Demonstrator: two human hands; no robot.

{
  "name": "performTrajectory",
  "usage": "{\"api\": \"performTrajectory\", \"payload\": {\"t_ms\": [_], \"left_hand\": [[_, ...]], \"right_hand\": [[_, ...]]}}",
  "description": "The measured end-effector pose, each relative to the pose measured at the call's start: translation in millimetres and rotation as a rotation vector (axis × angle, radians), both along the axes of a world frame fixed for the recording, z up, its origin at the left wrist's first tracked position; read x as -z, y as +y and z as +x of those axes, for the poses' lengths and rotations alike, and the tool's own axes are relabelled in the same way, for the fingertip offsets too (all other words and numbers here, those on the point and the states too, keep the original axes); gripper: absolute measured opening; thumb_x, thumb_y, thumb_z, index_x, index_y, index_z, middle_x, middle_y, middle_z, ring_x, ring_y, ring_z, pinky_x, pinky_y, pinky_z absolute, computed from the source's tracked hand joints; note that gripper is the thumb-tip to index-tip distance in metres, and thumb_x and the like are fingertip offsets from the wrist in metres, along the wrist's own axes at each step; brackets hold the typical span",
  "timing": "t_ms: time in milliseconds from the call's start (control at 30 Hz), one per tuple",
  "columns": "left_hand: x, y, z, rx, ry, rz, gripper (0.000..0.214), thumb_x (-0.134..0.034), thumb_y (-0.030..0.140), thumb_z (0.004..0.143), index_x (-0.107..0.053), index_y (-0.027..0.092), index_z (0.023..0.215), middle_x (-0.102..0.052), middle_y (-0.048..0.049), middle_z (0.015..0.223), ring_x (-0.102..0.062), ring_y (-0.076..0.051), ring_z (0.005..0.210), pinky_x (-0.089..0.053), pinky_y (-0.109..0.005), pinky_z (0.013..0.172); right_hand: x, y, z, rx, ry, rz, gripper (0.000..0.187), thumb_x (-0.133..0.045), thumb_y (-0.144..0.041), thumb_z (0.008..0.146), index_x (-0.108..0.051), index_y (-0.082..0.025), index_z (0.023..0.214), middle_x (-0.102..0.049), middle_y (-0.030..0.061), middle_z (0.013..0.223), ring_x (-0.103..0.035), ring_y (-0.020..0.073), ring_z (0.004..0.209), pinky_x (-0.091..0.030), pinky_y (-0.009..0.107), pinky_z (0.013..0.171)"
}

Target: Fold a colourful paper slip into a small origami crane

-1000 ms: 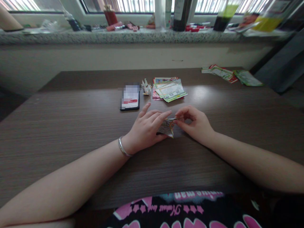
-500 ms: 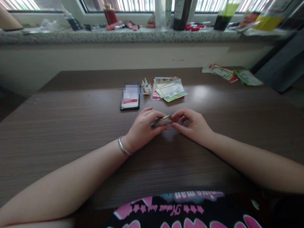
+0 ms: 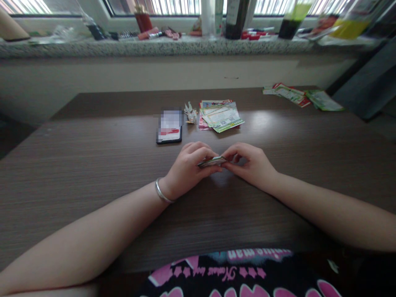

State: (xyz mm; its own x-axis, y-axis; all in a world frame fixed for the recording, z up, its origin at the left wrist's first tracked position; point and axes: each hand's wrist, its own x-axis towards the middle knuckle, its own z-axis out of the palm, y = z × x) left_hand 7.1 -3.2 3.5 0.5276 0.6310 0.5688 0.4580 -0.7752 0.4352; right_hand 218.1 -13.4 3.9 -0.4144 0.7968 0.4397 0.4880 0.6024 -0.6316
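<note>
A small folded piece of printed paper (image 3: 212, 161) is held edge-on just above the dark wooden table (image 3: 93, 165), between both hands. My left hand (image 3: 187, 169), with a silver bracelet at the wrist, pinches its left end with curled fingers. My right hand (image 3: 247, 163) pinches its right end, fingers closed. The two hands nearly touch at the middle of the table.
Behind the hands lie a black phone (image 3: 169, 125), a small finished folded paper figure (image 3: 190, 113) and a stack of printed leaflets (image 3: 220, 116). More leaflets (image 3: 297, 95) lie at the far right. The stone windowsill (image 3: 154, 46) carries bottles and clutter.
The folded paper has turned from a tilted, face-up position to flat and edge-on. My left fingers have curled from stretched out to a pinch, and both hands have drawn closer together.
</note>
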Motion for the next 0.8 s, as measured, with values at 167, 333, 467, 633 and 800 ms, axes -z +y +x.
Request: {"api": "performTrajectory", "payload": {"t_ms": [167,333,467,633,800], "left_hand": [[-0.4,-1.8,0.7,-0.046,-0.028,0.051,0.024,-0.069,0.037,0.082,-0.063,0.019,0.097,-0.062,-0.0047,0.096,-0.058,-0.016,0.091,-0.047,-0.033,0.086],[-2.9,-3.3,0.8,-0.075,-0.006,0.08,0.018,-0.066,0.038,0.084,-0.064,0.021,0.09,-0.064,-0.0032,0.092,-0.058,-0.016,0.088,-0.046,-0.033,0.086],[-2.2,-2.0,0.0,-0.069,-0.005,0.122,0.018,-0.068,0.038,0.083,-0.065,0.02,0.086,-0.065,-0.0023,0.089,-0.058,-0.015,0.086,-0.044,-0.033,0.085],[1.2,0.8,-0.3,-0.071,-0.049,0.173,0.015,-0.072,0.035,0.08,-0.067,0.021,0.082,-0.063,-0.001,0.084,-0.057,-0.015,0.08,-0.043,-0.031,0.077],[4.5,3.4,0.3,0.009,-0.168,0.068,0.011,-0.071,0.028,0.08,-0.068,0.02,0.087,-0.058,-0.0009,0.083,-0.057,-0.012,0.077,-0.047,-0.026,0.071]], "right_hand": [[-1.6,-0.5,0.6,0.007,0.0,0.04,0.007,-0.066,-0.025,0.082,-0.067,-0.02,0.087,-0.066,0.002,0.081,-0.058,0.0125,0.072,-0.048,0.025,0.062],[-2.0,-1.9,0.4,0.004,0.016,0.109,0.006,-0.065,-0.023,0.083,-0.068,-0.021,0.087,-0.066,0.0032,0.082,-0.059,0.0138,0.075,-0.049,0.027,0.065],[-1.9,-2.3,0.6,0.008,0.012,0.158,0.006,-0.064,-0.023,0.084,-0.069,-0.022,0.088,-0.066,0.0034,0.084,-0.061,0.0146,0.079,-0.051,0.028,0.069],[-0.8,-1.8,1.2,-0.028,0.023,0.246,0.009,-0.063,-0.023,0.086,-0.07,-0.022,0.091,-0.066,0.0032,0.084,-0.062,0.014,0.081,-0.052,0.027,0.071],[0.2,-2.0,1.6,0.007,0.014,0.226,0.011,-0.067,-0.025,0.082,-0.07,-0.019,0.091,-0.065,0.0045,0.085,-0.062,0.0151,0.082,-0.052,0.027,0.07]]}}
